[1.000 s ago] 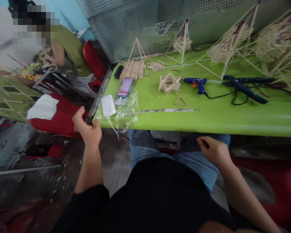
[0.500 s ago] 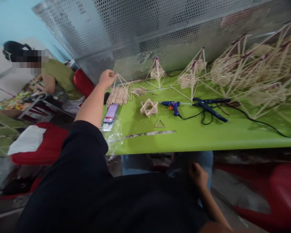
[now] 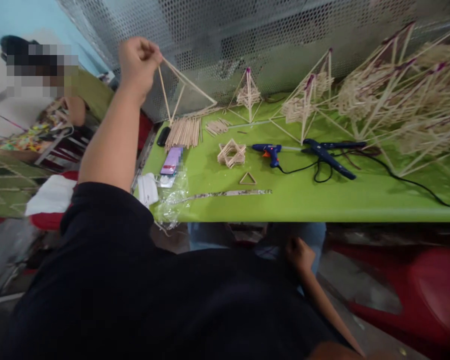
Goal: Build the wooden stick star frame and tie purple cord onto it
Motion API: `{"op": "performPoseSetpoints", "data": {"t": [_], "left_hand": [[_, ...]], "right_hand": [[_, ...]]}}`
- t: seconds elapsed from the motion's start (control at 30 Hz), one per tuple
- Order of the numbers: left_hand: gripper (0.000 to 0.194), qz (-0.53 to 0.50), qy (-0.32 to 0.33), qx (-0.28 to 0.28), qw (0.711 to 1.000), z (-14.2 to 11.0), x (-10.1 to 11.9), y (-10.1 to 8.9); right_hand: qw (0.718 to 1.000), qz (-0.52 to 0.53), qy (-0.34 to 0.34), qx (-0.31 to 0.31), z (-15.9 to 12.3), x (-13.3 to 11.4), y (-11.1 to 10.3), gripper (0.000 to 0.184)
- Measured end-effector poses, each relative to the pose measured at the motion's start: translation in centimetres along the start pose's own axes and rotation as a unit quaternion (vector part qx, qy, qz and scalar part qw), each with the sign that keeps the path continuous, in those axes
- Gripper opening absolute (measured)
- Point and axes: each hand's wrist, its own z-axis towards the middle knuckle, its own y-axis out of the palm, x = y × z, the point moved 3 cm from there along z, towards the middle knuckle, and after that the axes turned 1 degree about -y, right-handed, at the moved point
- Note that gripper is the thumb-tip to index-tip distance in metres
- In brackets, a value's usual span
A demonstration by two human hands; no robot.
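My left hand [image 3: 140, 67] is raised over the table's far left end, its fingers pinched on the top corner of a pyramid frame of thin wooden sticks [image 3: 189, 86]. The frame's legs slant down above a pile of loose sticks [image 3: 183, 132]. My right hand [image 3: 301, 255] rests on my lap below the table edge, curled into a fist with nothing showing in it. In the middle of the table lie a star-shaped stack of sticks [image 3: 231, 153] and a small stick triangle [image 3: 248, 178]. A blue glue gun [image 3: 272, 152] lies right of the star.
More stick pyramids [image 3: 397, 95] crowd the table's right side. A dark stand [image 3: 328, 157] and a cable lie before them. At left are a phone [image 3: 171, 161], a white case [image 3: 147, 189] and clear plastic wrap [image 3: 172, 202]. Another person [image 3: 73, 97] sits beyond, at left.
My left hand has risen and moved left, lifting the stick pyramid frame off the table beside the pile. My right hand has stayed in my lap. The view has shifted slightly.
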Motion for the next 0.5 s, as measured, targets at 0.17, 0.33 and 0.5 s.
{"op": "performPoseSetpoints", "data": {"t": [0.17, 0.33, 0.5], "left_hand": [[0.044, -0.027, 0.267, 0.011, 0.963, -11.8, 6.2, -9.8], [0.051, -0.036, 0.275, 0.017, 0.961, -27.3, 9.2, -11.9], [0.076, -0.111, 0.151, 0.048, 0.981, -34.0, 4.2, -6.9]], "right_hand": [[0.998, -0.03, 0.039, -0.033, 0.0, 0.8, 0.6, 0.03], [0.997, -0.038, 0.049, -0.037, 0.9, 0.2, 1.0, 0.042], [0.998, -0.029, 0.036, -0.04, 1.5, -0.5, 0.9, 0.047]]}}
